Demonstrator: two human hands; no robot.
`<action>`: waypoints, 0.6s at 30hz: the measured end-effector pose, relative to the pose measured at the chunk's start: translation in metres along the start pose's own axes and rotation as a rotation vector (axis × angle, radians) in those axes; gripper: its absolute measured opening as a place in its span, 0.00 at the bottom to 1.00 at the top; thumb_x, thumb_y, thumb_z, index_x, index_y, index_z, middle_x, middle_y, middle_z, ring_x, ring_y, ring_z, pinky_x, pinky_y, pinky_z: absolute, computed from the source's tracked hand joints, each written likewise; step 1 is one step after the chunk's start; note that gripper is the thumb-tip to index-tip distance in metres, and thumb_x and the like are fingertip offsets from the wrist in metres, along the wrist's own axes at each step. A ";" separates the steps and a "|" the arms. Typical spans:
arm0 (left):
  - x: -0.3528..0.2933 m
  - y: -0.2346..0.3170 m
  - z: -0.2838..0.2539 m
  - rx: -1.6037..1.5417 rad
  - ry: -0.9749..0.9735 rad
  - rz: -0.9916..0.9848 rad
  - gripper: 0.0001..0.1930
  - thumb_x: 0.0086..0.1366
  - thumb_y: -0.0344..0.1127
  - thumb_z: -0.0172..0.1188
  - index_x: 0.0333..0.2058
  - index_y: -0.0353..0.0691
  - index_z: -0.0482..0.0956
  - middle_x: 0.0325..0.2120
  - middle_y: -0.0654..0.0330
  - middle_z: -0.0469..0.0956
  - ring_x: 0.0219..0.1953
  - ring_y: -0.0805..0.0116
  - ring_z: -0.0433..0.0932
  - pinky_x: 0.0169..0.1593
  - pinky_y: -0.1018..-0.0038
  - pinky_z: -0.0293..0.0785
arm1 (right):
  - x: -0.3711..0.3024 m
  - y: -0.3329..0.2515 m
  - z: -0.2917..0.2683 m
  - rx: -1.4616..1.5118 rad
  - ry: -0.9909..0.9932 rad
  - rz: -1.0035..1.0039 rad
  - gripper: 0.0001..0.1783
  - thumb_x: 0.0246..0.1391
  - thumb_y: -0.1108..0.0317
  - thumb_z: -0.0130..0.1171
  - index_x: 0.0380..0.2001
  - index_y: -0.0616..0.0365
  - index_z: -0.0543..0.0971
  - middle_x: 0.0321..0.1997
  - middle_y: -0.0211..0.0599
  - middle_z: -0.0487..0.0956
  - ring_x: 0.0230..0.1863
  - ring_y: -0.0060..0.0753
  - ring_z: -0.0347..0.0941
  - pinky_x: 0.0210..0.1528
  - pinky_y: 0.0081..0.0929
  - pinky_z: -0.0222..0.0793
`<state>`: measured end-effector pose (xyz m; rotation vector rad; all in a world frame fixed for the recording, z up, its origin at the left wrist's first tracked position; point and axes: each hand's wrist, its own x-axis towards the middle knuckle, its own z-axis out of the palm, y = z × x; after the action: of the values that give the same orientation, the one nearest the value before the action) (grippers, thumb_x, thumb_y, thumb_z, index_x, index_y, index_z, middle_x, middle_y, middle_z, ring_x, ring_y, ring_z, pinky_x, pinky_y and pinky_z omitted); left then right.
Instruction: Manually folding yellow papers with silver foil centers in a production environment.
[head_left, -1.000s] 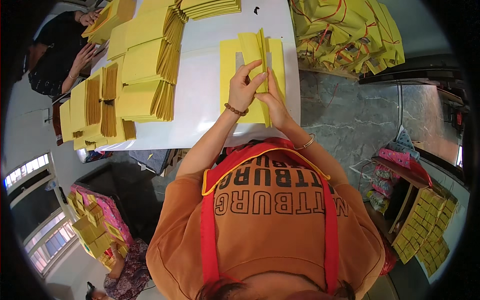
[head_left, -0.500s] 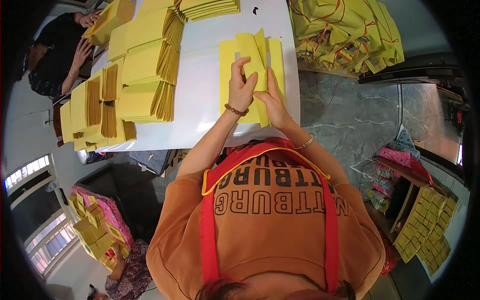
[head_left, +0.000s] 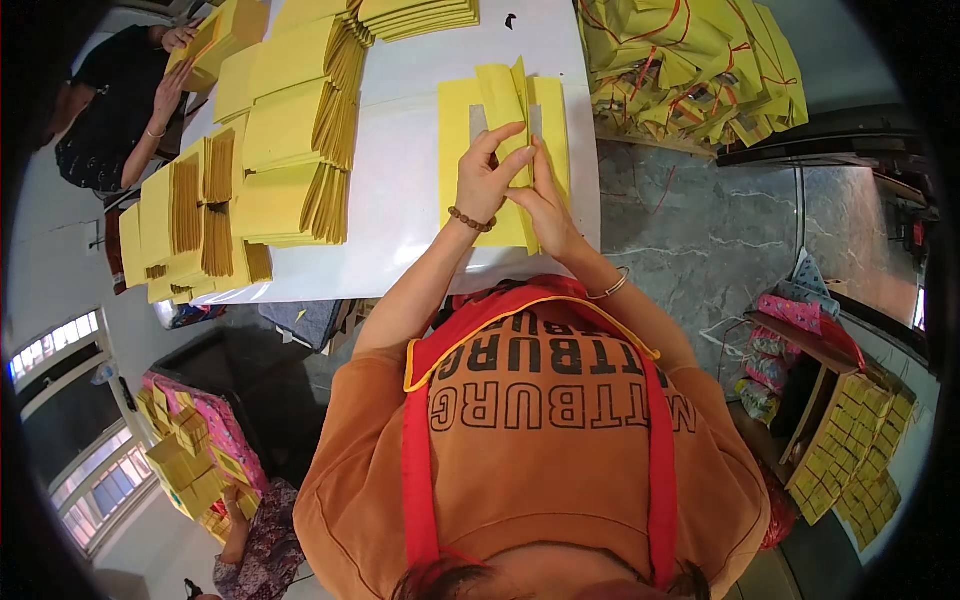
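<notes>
On the white table, near its right edge, lies flat yellow paper [head_left: 456,130] with a grey patch showing on it. A narrower folded yellow sheet [head_left: 500,95] rises lengthwise along its middle. My left hand [head_left: 484,180] is closed on the left side of this fold, index finger and thumb reaching over to its upright edge. From the other side, my right hand [head_left: 543,205] grips the same fold, its thumb crossing toward the left hand. The lower fingers of both hands are partly hidden.
Stacks of folded yellow paper [head_left: 290,125] cover the left of the white table [head_left: 400,150]. Yellow bundles with red cords [head_left: 690,70] lie beyond the right edge. A person's hand [head_left: 172,95] holds a yellow piece at upper left; another person [head_left: 262,540] sits at lower left.
My left index finger has come down and right onto the fold's edge, and my right fingers have drawn in slightly. The fold's top now stands straighter.
</notes>
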<state>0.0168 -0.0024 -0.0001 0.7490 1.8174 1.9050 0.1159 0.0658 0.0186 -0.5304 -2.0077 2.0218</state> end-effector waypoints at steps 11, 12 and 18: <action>0.000 -0.004 -0.002 -0.101 -0.030 -0.040 0.17 0.57 0.34 0.62 0.45 0.38 0.77 0.24 0.70 0.63 0.22 0.83 0.58 0.24 0.84 0.55 | 0.000 0.002 -0.002 0.087 -0.017 0.000 0.45 0.50 0.64 0.48 0.63 0.71 0.37 0.69 0.53 0.39 0.71 0.41 0.31 0.68 0.29 0.32; 0.000 -0.005 -0.002 -0.113 -0.032 -0.052 0.17 0.57 0.34 0.62 0.45 0.37 0.76 0.24 0.70 0.63 0.21 0.84 0.58 0.23 0.84 0.56 | 0.000 0.001 -0.002 0.133 -0.018 0.012 0.45 0.50 0.64 0.48 0.63 0.70 0.37 0.69 0.52 0.40 0.71 0.40 0.32 0.68 0.28 0.33; -0.001 -0.006 -0.005 -0.202 -0.027 -0.165 0.13 0.60 0.32 0.57 0.43 0.34 0.75 0.28 0.69 0.66 0.26 0.83 0.63 0.27 0.84 0.61 | 0.000 -0.003 -0.002 0.177 -0.039 -0.018 0.44 0.51 0.65 0.47 0.64 0.68 0.37 0.69 0.48 0.42 0.70 0.36 0.35 0.67 0.25 0.35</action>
<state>0.0145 -0.0065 -0.0061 0.5360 1.5885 1.9234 0.1169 0.0679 0.0216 -0.4378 -1.8242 2.1875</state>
